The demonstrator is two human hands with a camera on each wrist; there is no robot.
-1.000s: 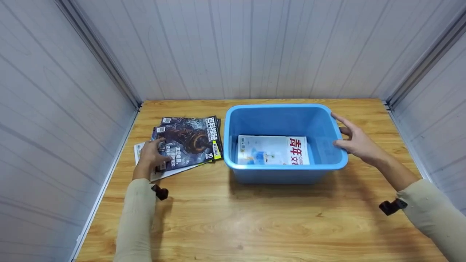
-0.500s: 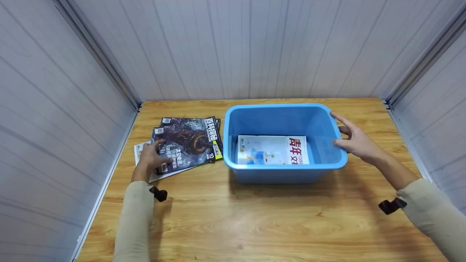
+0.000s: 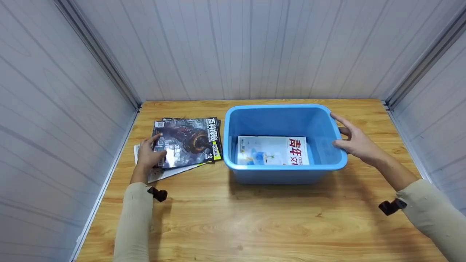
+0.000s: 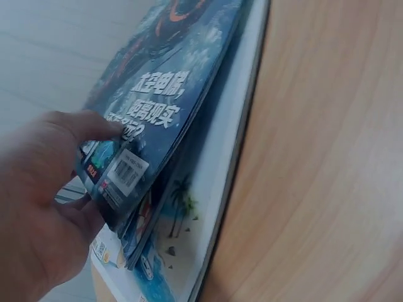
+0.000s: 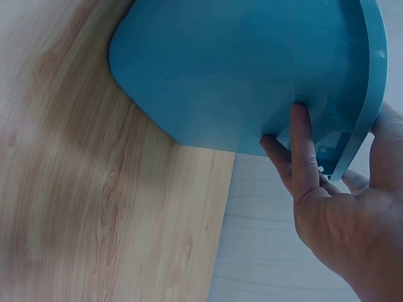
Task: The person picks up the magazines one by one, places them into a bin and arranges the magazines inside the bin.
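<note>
The dark magazine (image 3: 186, 142) lies on top of a small fanned stack at about 9 o'clock on the wooden table (image 3: 255, 222), just beside the left wall of the blue bin (image 3: 284, 171). The left hand (image 3: 149, 157) pinches its near left corner: in the left wrist view the thumb lies on the cover by the printed lines of text while the other fingers curl under the edge next to the barcode label, and that corner of the dark magazine (image 4: 157, 119) stands lifted a little off the issues below. Under it lie another dark issue and, at the bottom, a pale magazine (image 4: 189, 214) with a palm tree on its cover, its edge sticking out toward the person. The right hand (image 3: 355, 140) is at about 3 o'clock, holding the right wall of the bin near its far corner; in the right wrist view the right hand (image 5: 343, 214) has its thumb over the rim and its fingers (image 5: 301, 151) laid against the outer wall of the blue bin (image 5: 245, 69), a loose hold on the rim. Inside the bin a white magazine (image 3: 273, 150) with red characters lies flat on the bottom, toward the near wall.
</note>
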